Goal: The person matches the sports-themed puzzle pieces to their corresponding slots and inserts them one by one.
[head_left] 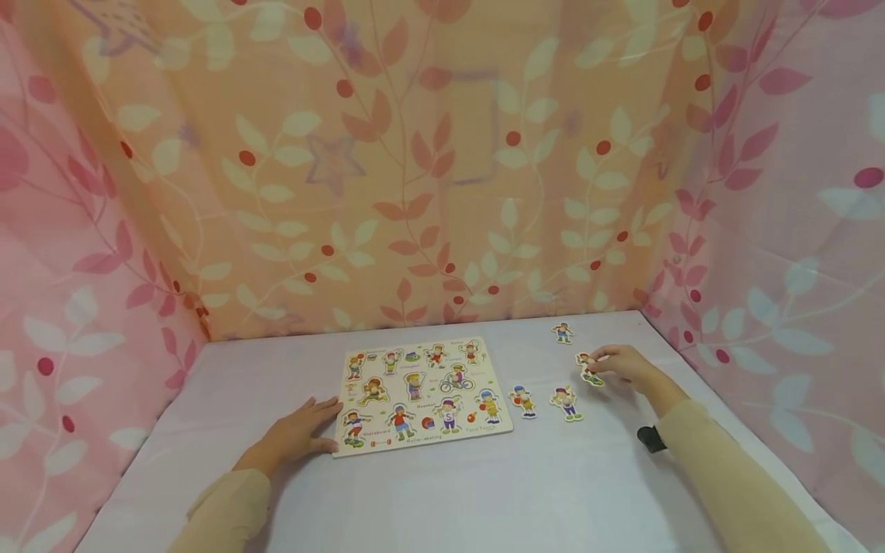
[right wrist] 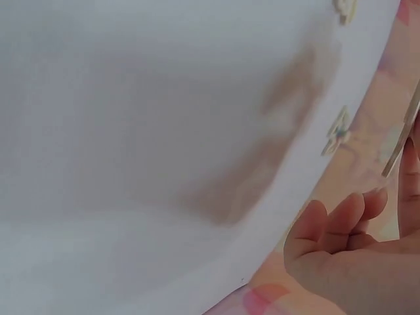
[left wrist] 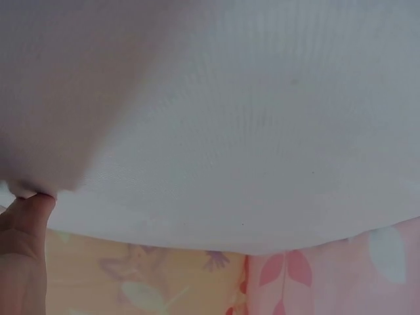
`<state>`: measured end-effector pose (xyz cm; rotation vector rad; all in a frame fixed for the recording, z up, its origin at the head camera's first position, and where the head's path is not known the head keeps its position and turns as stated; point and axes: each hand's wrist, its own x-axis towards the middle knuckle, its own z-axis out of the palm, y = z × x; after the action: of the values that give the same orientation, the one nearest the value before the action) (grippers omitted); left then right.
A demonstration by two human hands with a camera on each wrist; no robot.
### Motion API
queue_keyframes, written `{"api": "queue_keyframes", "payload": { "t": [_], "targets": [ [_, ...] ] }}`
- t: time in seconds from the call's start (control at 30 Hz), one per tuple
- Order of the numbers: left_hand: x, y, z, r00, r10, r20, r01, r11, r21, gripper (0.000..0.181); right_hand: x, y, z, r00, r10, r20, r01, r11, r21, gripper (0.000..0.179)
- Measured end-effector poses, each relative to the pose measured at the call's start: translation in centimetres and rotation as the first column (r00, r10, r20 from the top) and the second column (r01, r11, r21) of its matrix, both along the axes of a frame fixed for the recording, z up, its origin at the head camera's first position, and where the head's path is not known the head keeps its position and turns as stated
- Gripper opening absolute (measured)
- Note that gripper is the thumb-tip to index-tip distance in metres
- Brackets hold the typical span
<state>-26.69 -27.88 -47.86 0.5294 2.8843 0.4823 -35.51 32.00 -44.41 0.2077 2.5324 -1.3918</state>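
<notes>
"What are the right fingers point(head_left: 608, 353) covering?"

"Part of a cut-out figure point(head_left: 591, 375). The right wrist view's right edge is cropping it too."

"And lower right in the head view?"

"The right sleeve point(head_left: 719, 468) is hiding part of a black object point(head_left: 650, 439) and running past the bottom edge."

"The left fingers point(left wrist: 31, 220)?"

"The left wrist view's left edge is cutting them off, lower left."

"The board point(head_left: 396, 386)?"

"Some lettering point(head_left: 478, 373) is coming out too small to read."

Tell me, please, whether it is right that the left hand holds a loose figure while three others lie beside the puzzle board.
Not quite: the head view shows the right hand holding that loose figure; the rest is correct.
</notes>
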Motion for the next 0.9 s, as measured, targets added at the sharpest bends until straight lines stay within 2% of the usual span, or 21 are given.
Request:
{"api": "queue_keyframes", "payload": {
  "t": [0.2, 0.4, 0.63, 0.9],
  "targets": [
    [0.1, 0.1, 0.2, 1.0, 0.01, 0.006, -0.01, 1.0, 0.003, 0.084, 0.3, -1.6, 0.6, 0.999, 0.006, -0.04, -0.007, 1.0, -0.019, 0.033],
    [0.1, 0.2, 0.3, 1.0, 0.009, 0.008, -0.01, 1.0, 0.007, 0.084, 0.7, -3.1, 1.0, 0.998, -0.001, -0.056, -0.001, 0.999, -0.035, 0.029],
    [0.1, 0.1, 0.1, 1.0, 0.013, 0.007, -0.013, 1.0, 0.001, 0.084, 0.9, -5.0, 1.6, 0.998, -0.033, -0.056, 0.029, 0.998, -0.064, 0.021],
    [0.0, 0.0, 0.0, 1.0, 0.008, -0.003, -0.008, 1.0, 0.006, 0.084, 0.9, -7.6, 1.4, 0.998, -0.034, -0.046, 0.031, 0.997, -0.065, 0.02]
  ]
}}
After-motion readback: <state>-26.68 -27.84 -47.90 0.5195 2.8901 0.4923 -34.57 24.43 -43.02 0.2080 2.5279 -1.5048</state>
